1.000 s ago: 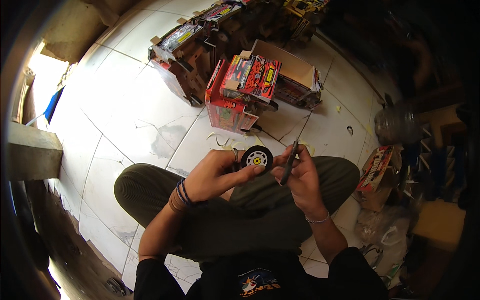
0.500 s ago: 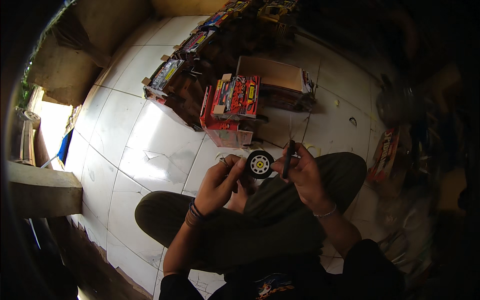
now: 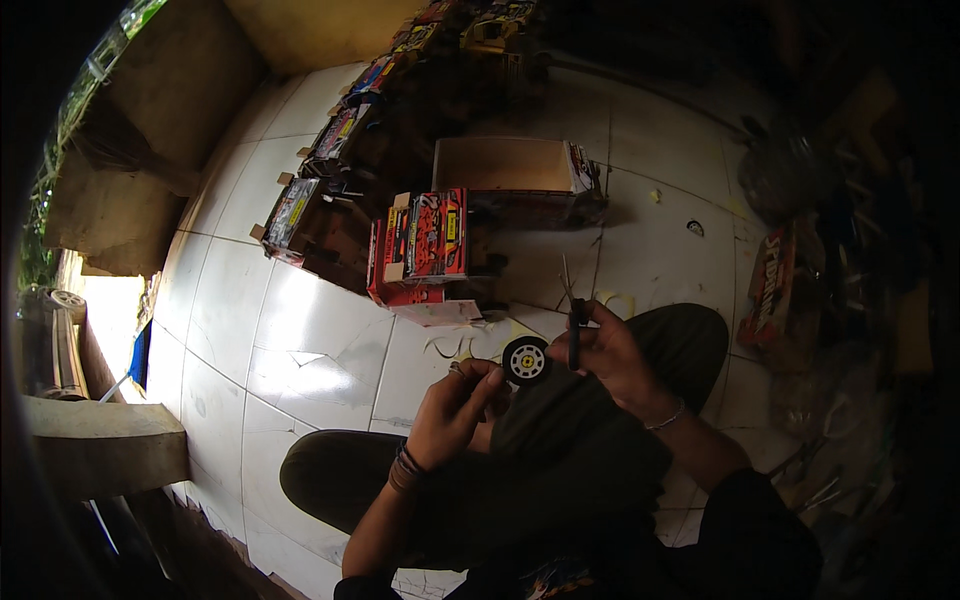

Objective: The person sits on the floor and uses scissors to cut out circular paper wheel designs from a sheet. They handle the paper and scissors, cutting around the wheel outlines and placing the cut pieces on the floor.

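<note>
Now the left hand (image 3: 450, 415) pinches the wheel (image 3: 525, 360) by its left edge; just right, the right hand (image 3: 618, 362) grips scissors (image 3: 574, 318), blades pointing far.

The scissors (image 3: 573, 340) had thin metal blades and dark handles that looked like plastic. The wheel (image 3: 526, 361) was matt black around a smooth white face. The red box (image 3: 430, 235) was glossy printed card; the open box (image 3: 510, 163) showed matt brown cardboard inside. The floor tiles (image 3: 325, 325) shone, and the trousers (image 3: 590, 430) were dull cloth.
</note>
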Demonstrator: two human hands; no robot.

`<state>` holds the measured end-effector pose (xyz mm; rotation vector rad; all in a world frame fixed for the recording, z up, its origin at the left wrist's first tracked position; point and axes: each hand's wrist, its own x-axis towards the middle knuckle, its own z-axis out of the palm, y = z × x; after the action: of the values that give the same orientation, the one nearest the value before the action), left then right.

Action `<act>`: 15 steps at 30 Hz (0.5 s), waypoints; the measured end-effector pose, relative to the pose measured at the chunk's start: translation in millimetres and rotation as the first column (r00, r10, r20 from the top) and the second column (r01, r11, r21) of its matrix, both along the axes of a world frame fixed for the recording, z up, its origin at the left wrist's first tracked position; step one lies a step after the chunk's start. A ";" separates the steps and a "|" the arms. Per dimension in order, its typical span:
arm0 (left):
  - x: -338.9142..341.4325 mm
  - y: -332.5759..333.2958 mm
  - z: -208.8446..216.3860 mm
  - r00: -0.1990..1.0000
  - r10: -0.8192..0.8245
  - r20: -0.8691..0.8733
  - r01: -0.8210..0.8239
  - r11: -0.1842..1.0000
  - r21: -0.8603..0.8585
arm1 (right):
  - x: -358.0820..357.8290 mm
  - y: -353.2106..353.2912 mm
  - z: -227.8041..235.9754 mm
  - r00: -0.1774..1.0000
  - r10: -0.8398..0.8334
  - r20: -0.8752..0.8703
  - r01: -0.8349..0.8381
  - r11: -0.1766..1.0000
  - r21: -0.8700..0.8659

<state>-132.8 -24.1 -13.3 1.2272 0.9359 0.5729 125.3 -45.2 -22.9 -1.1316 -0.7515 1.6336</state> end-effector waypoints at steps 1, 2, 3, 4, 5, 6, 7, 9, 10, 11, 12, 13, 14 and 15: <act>3.3 1.0 -1.3 0.997 0.016 -0.075 -0.013 0.999 0.037 | 6.0 2.8 0.7 0.999 -0.015 0.039 0.014 1.000 0.011; 6.1 1.8 -1.7 0.991 0.036 -0.131 -0.029 0.998 0.057 | 13.3 6.1 1.9 0.995 -0.035 0.094 0.035 0.999 0.003; 8.3 3.2 -1.6 0.993 0.012 -0.116 -0.004 0.997 0.076 | 23.3 11.4 3.2 0.989 -0.040 0.142 0.037 0.999 0.023; 9.6 4.6 -1.1 0.991 -0.017 -0.133 0.028 0.996 0.082 | 36.2 18.4 5.0 0.977 -0.051 0.205 0.046 0.999 0.026; 10.4 5.6 -1.3 0.982 -0.040 -0.185 0.056 0.995 0.082 | 50.0 25.5 6.4 0.962 -0.063 0.264 0.051 0.997 0.053; 8.2 4.2 -0.5 0.962 -0.087 -0.260 0.113 0.990 0.084 | 62.2 36.9 4.8 0.947 -0.128 0.294 0.096 0.988 0.121; 8.8 4.4 -4.0 0.950 -0.130 -0.285 0.184 0.968 0.171 | 80.0 47.7 4.4 0.930 -0.132 0.343 0.111 0.991 0.081; 5.9 4.6 -16.1 0.854 -0.274 -0.442 0.366 0.920 0.137 | 122.1 71.6 1.3 0.890 -0.136 0.435 0.149 0.989 0.004; 3.5 3.7 -25.1 0.784 -0.345 -0.516 0.467 0.876 0.124 | 140.3 86.5 -5.7 0.855 -0.190 0.483 0.211 0.977 0.012; 0.9 2.6 -35.4 0.733 -0.386 -0.560 0.549 0.822 0.151 | 160.3 101.3 -13.5 0.784 -0.207 0.586 0.235 0.971 0.028; -2.5 0.7 -46.1 0.682 -0.416 -0.601 0.625 0.759 0.184 | 180.1 115.5 -23.4 0.772 -0.216 0.597 0.306 0.951 -0.051; -6.5 -0.1 -56.2 0.629 -0.450 -0.633 0.671 0.726 0.151 | 199.5 130.4 -34.7 0.767 -0.215 0.605 0.337 0.937 -0.095; -9.5 -1.0 -65.5 0.581 -0.478 -0.659 0.713 0.689 0.130 | 217.7 145.5 -47.6 0.782 -0.254 0.570 0.389 0.913 -0.127; -12.1 -2.9 -72.6 0.531 -0.503 -0.682 0.751 0.652 0.104 | 234.1 159.5 -61.8 0.793 -0.284 0.540 0.425 0.892 -0.155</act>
<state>-144.9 -27.0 -86.0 2.0748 0.7925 -0.3054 359.4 114.3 -84.7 -1.8262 -0.5906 1.1373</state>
